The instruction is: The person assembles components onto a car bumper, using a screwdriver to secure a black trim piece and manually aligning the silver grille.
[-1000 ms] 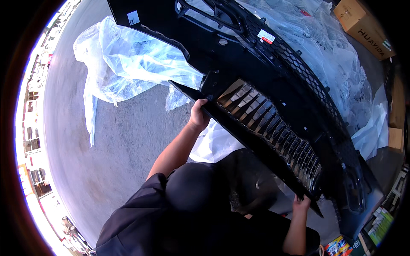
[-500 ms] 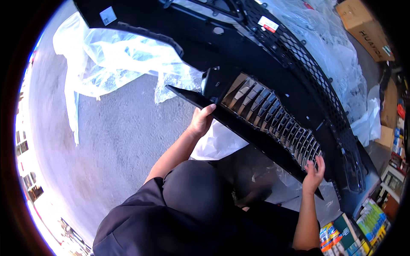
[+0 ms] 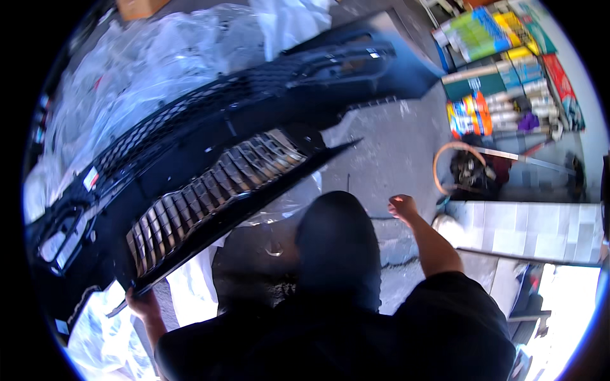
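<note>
A large black car bumper [image 3: 248, 127] with a silver slatted grille [image 3: 210, 197] lies across the left and middle. A long dark strip [image 3: 254, 209] runs along the grille's near edge. My left hand [image 3: 145, 305] grips the near left end of that edge, its fingers partly hidden beneath the bumper. Well away from the bumper, over the floor on the right, is my right hand [image 3: 402, 207]. Its fingers are curled closed and a little blurred; I cannot make out whether anything is in them.
Clear plastic sheeting [image 3: 159, 54] lies beyond the bumper, with more plastic [image 3: 101, 336] under its left end. A cardboard box [image 3: 141, 7] is at the far left. Coloured packages [image 3: 470, 114], an orange ring [image 3: 438, 168] and a pale box [image 3: 527, 225] stand on the right.
My view has swung to the right, bringing the packages closer to view. My right hand has left the grille and closed. My left hand stays on the bumper's edge.
</note>
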{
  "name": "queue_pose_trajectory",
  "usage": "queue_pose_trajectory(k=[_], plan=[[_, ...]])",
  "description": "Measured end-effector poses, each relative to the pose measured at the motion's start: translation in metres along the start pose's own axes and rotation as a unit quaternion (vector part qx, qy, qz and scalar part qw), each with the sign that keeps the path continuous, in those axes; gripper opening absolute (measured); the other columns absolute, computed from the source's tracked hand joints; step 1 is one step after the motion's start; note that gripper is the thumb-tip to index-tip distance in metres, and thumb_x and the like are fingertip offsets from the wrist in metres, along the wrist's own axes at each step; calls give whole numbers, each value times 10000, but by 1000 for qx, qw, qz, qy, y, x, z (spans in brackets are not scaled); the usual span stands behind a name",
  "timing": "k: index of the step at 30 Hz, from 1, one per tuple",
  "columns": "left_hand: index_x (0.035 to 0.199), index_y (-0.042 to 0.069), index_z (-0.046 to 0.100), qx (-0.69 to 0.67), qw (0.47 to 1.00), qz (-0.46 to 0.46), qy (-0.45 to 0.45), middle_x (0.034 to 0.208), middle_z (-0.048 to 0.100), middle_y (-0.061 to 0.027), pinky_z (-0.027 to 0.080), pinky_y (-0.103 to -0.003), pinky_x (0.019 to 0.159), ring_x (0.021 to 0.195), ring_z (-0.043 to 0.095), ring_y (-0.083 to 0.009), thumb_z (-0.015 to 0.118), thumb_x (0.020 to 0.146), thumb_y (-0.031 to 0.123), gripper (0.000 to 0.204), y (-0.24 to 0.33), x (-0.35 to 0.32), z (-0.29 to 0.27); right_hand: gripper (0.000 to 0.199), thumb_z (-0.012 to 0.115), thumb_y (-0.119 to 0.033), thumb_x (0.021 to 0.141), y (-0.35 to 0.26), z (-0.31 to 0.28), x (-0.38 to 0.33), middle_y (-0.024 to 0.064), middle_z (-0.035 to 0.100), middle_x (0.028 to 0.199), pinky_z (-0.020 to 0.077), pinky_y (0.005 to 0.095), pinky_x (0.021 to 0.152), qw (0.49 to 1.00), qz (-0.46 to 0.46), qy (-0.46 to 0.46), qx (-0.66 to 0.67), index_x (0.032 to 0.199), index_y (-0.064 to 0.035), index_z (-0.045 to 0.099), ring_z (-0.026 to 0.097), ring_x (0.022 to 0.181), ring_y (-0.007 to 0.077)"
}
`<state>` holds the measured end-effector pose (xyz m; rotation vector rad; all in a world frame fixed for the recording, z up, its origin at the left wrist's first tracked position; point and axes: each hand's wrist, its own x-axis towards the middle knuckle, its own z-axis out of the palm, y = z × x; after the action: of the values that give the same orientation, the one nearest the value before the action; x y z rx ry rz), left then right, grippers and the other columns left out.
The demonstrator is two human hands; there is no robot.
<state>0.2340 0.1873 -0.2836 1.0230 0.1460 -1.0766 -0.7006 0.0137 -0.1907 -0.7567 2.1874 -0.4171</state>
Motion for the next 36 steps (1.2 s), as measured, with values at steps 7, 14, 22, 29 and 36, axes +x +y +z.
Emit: queue_pose_trajectory(k=[7, 14, 22, 29, 36], plan=[[1106, -40, 699, 57, 998, -3, -5, 1079, 726, -192, 525, -504, 1037, 1061, 691, -374, 656, 853, 370, 483, 36, -13, 69, 276, 635, -336, 924, 83, 101, 118, 194, 757, 981, 581, 464, 831, 984, -59, 108, -129, 1008, -102, 755, 740, 969, 367], [1158, 34, 720, 95, 994, 7, 62, 1080, 742, -171, 547, -536, 973, 1023, 706, -364, 531, 846, 412, 525, 28, 5, 84, 280, 689, -284, 911, -20, 118, 226, 118, 769, 1060, 574, 431, 863, 979, -115, 148, -82, 1167, -194, 758, 737, 999, 314], [1424, 57, 587, 96, 991, 5, 94, 1374, 641, -211, 456, -635, 1068, 1263, 603, -446, 309, 889, 554, 782, -3, 0, 77, 341, 775, -338, 869, -55, 123, 236, 69, 773, 1084, 571, 412, 882, 979, -106, 119, -129, 1188, -219, 758, 730, 1024, 288], [1500, 104, 500, 60, 977, 23, 205, 1472, 563, -193, 385, -628, 1137, 1359, 508, -429, 168, 930, 682, 876, -2, -25, 124, 211, 688, -319, 921, -65, 128, 248, 149, 752, 1034, 572, 481, 847, 937, -207, 78, -269, 1054, -172, 758, 712, 985, 383], [1370, 78, 614, 56, 980, 5, 190, 1356, 632, -184, 435, -611, 1093, 1267, 564, -419, 248, 905, 646, 821, 0, -9, 142, 170, 631, -230, 942, -28, 120, 291, 193, 741, 1010, 566, 512, 835, 916, -261, 101, -289, 1049, -121, 706, 701, 959, 431]])
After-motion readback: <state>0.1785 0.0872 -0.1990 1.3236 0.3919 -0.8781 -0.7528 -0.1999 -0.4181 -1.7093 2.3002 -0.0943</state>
